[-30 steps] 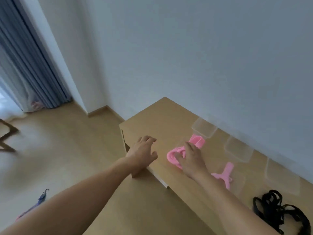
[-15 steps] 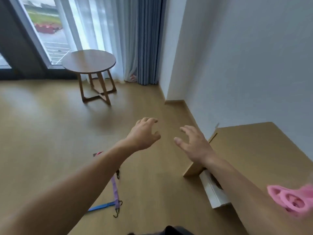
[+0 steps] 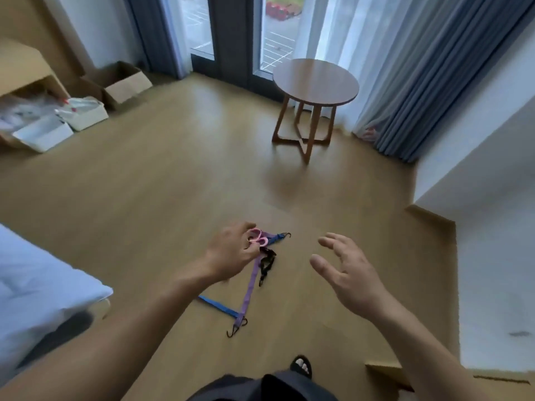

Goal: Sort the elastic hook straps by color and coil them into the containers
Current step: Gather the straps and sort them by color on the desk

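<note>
Several elastic hook straps lie tangled on the wooden floor. A purple strap (image 3: 251, 285) runs down to a black hook, crossed at its lower end by a blue strap (image 3: 218, 306). A black strap (image 3: 266, 262) is bunched beside it, and a pink strap (image 3: 257, 237) is coiled at the top of the pile. My left hand (image 3: 231, 254) hovers in front of the pile with loosely curled fingers and holds nothing; its fingertips overlap the pink coil in view. To the right, my right hand (image 3: 346, 274) is held out with spread fingers, empty. No containers are in view.
A round wooden side table (image 3: 315, 82) stands by the window curtains. A bed corner (image 3: 37, 287) is at the left, with cardboard boxes (image 3: 124, 82) and white bins (image 3: 55, 128) behind it. A low wooden cabinet edge (image 3: 428, 218) is at the right. My sandalled foot (image 3: 301, 366) is below.
The view swung from the cabinet top to the floor. My right hand left the pink strap on the cabinet, and both empty hands now hover over the floor straps.
</note>
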The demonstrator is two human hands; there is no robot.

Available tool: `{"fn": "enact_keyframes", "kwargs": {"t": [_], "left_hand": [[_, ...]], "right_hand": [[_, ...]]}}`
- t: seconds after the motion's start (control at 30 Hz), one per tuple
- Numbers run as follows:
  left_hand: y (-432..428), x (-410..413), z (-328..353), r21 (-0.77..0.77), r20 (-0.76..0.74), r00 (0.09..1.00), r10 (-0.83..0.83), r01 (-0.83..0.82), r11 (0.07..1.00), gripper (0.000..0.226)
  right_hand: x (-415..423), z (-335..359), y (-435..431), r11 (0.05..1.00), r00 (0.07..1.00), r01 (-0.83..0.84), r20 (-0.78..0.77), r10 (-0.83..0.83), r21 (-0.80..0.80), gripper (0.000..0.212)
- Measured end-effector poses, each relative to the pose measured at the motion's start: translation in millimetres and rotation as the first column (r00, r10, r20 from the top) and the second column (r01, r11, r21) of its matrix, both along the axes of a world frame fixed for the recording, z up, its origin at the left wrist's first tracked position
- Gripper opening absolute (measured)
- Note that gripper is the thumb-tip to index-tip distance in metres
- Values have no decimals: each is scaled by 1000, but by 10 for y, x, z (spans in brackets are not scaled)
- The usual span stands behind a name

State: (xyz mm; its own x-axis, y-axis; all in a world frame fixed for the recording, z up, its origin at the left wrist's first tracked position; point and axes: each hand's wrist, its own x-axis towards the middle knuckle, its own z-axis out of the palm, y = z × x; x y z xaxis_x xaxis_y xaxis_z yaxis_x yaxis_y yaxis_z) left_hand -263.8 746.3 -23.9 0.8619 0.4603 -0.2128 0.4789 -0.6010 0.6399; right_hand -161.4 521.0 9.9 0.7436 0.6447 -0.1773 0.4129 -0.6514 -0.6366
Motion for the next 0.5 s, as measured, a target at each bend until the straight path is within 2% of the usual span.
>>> {"fn": "enact_keyframes", "kwargs": {"t": [0.1, 0.23, 0.37, 0.5], "left_hand": [[114, -50, -83, 9, -40, 988, 151, -150, 989, 49], [225, -153, -260, -75, -72, 946, 316, -321, 944, 48], [444, -235, -525, -156, -135, 903, 408, -426, 891, 51], [834, -194, -831, -224, -213, 870, 444, -486, 845, 52]], "right_hand": [[312, -125, 222, 995, 995, -97, -31, 97, 21, 46], [551, -324, 658, 971, 968, -239, -77, 238, -5, 43], [677, -557, 1171, 933, 929, -355, -132, 346, -55, 46], [806, -874, 1680, 904, 910, -398, -193, 367, -155, 47]]}}
